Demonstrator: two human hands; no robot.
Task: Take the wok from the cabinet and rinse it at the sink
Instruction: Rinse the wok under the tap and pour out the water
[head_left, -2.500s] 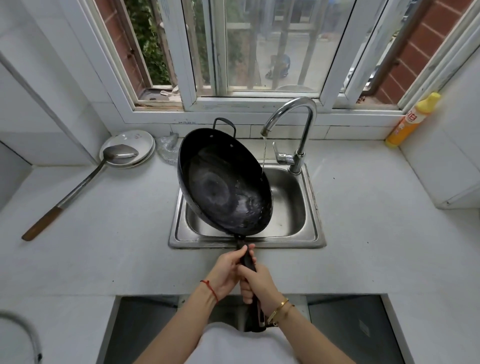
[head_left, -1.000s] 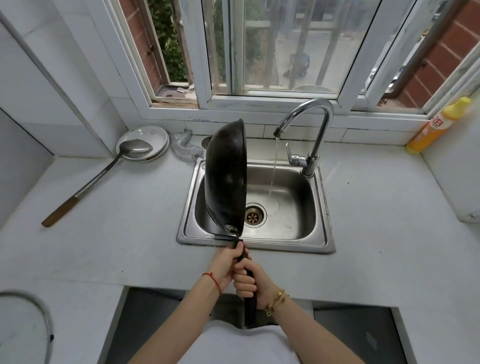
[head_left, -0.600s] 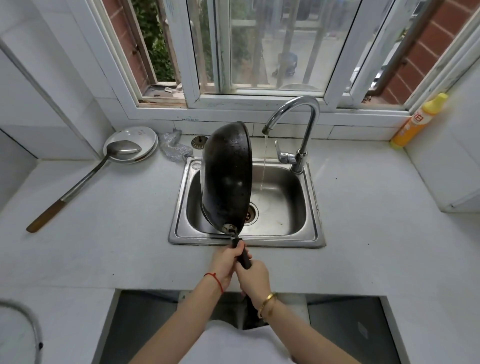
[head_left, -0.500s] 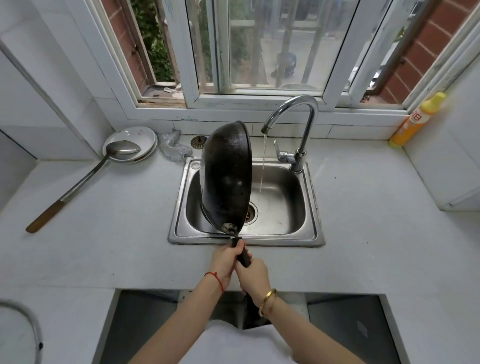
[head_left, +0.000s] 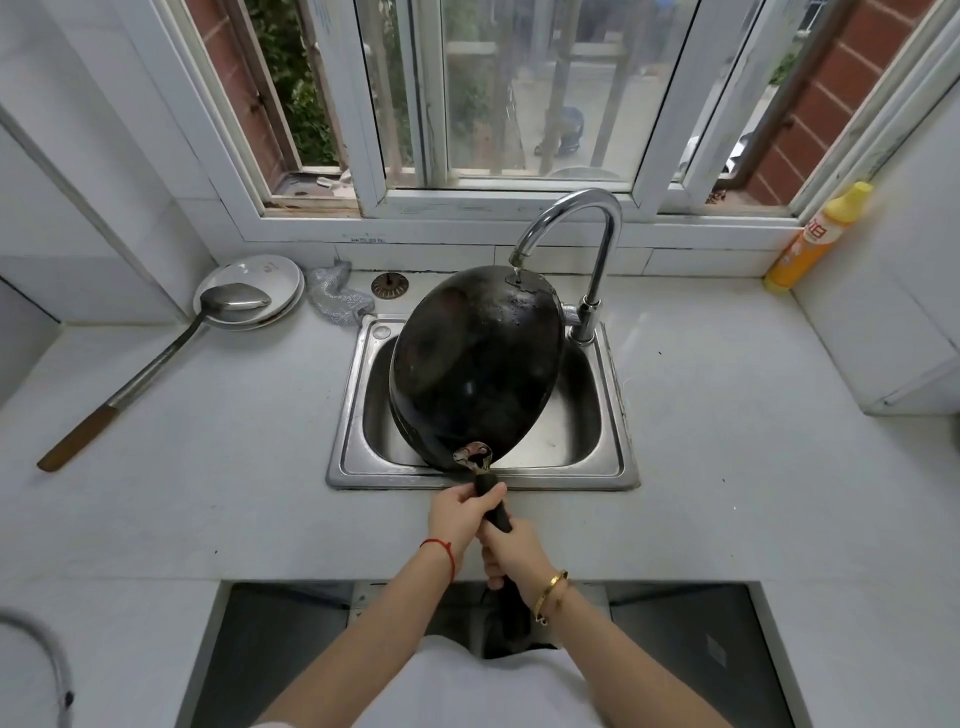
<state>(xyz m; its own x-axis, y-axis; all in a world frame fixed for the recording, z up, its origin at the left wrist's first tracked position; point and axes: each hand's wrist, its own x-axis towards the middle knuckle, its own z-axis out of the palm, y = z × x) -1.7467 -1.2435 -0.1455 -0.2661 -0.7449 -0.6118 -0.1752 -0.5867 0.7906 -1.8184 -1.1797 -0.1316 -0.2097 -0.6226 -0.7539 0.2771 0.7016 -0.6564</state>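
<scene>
The black wok (head_left: 475, 364) hangs over the steel sink (head_left: 618, 415), turned so its rounded underside faces me. Its far rim sits under the spout of the chrome faucet (head_left: 597, 228), and a thin stream of water lands on the wok's back. Both hands grip the wok's long dark handle (head_left: 493, 504) at the sink's near edge. My left hand (head_left: 462, 514) is the forward one, close to the pan. My right hand (head_left: 514, 556) holds just behind it. The wok's inside is hidden.
A long metal ladle (head_left: 156, 358) with a wooden grip lies on the left counter, its bowl on white plates (head_left: 260, 275). A crumpled scrubber (head_left: 337, 299) and a sink strainer (head_left: 389, 286) sit behind the sink. A yellow detergent bottle (head_left: 810, 239) stands at the right wall.
The wok has rolled from inside-facing-me, through edge-on, to underside up. Its far rim has swung right under the spout, so the water now hits its back.
</scene>
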